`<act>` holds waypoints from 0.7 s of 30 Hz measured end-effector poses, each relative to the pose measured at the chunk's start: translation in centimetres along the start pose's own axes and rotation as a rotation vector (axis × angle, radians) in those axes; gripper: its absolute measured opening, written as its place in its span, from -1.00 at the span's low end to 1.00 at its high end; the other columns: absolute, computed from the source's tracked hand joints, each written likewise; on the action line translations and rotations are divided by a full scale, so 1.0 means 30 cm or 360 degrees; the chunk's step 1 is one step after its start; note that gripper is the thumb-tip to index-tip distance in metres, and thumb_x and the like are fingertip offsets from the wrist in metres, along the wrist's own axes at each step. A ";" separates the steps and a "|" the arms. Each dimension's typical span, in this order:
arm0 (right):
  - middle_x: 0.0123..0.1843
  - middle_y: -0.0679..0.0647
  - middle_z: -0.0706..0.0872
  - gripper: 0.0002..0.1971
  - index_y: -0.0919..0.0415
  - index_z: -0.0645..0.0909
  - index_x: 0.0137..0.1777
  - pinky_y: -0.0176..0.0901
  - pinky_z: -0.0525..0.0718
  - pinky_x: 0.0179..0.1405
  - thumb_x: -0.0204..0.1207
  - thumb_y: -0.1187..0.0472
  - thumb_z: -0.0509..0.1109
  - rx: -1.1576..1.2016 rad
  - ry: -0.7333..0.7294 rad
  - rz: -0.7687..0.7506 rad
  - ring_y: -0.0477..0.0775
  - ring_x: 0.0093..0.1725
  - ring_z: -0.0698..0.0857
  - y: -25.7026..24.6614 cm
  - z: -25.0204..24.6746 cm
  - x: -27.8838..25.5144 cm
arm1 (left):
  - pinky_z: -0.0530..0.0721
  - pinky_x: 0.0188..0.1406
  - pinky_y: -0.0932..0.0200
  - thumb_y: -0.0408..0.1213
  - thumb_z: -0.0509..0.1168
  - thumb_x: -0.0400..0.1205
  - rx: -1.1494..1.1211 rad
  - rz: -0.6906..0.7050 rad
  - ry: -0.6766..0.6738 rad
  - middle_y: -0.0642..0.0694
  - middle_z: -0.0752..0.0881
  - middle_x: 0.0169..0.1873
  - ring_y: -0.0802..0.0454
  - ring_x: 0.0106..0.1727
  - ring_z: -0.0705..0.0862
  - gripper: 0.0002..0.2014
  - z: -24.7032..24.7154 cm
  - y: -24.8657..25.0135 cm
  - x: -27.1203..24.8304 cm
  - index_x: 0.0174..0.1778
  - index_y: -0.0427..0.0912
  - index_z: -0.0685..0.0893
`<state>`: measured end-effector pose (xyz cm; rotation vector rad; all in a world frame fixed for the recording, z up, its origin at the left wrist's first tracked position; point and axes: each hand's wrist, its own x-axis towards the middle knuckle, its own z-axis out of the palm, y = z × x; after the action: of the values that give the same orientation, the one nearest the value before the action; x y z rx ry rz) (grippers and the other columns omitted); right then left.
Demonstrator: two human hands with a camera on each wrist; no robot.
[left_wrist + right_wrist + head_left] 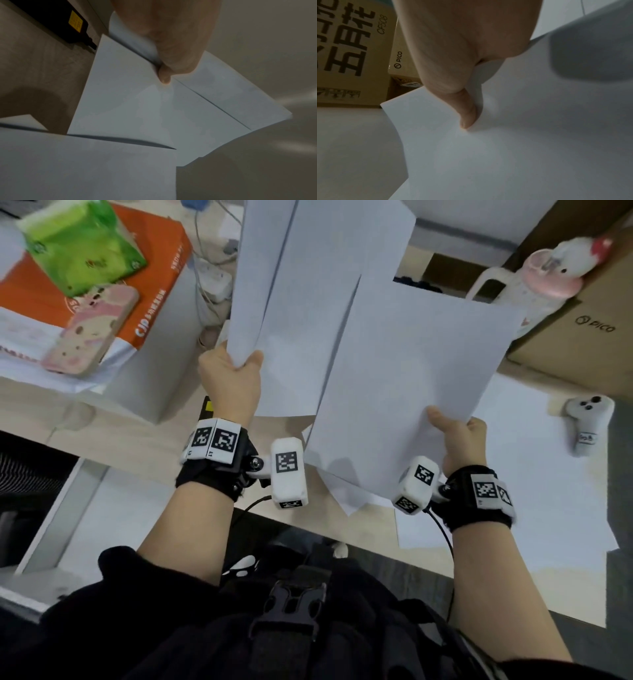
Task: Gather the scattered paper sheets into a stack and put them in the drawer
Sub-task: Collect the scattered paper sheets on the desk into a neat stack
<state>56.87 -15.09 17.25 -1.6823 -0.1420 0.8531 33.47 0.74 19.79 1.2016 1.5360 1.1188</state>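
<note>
**Both hands lift paper above the desk**

The left hand pinches the near corner of a small sheaf of white sheets, thumb on top, holding them raised and fanned slightly apart (at least two edges show in the left wrist view). The right hand grips the near edge of a single sheet, its thumb pressed flat on the upper face; this sheet overlaps the sheaf's right side. More loose sheets lie flat on the desk beneath and to the right. A drawer stands open at lower left. A cardboard box sits at the far right.
</note>
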 end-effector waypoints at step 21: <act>-0.25 -0.01 0.73 -0.88 0.18 0.66 -0.24 -0.18 0.69 -0.13 0.47 0.39 0.46 0.0089 0.0148 -0.0147 -0.06 -0.29 0.71 0.002 -0.122 -0.129 | 0.73 0.11 -0.01 -0.45 0.42 0.48 -0.0007 -0.0008 0.0232 -0.15 0.78 -0.04 -0.06 0.00 0.77 -0.79 -0.009 -0.034 -0.148 0.03 -0.40 0.73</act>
<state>56.24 -20.03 19.12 -1.6468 -0.1296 0.7026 33.72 -3.78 19.30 1.1335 1.6441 1.2286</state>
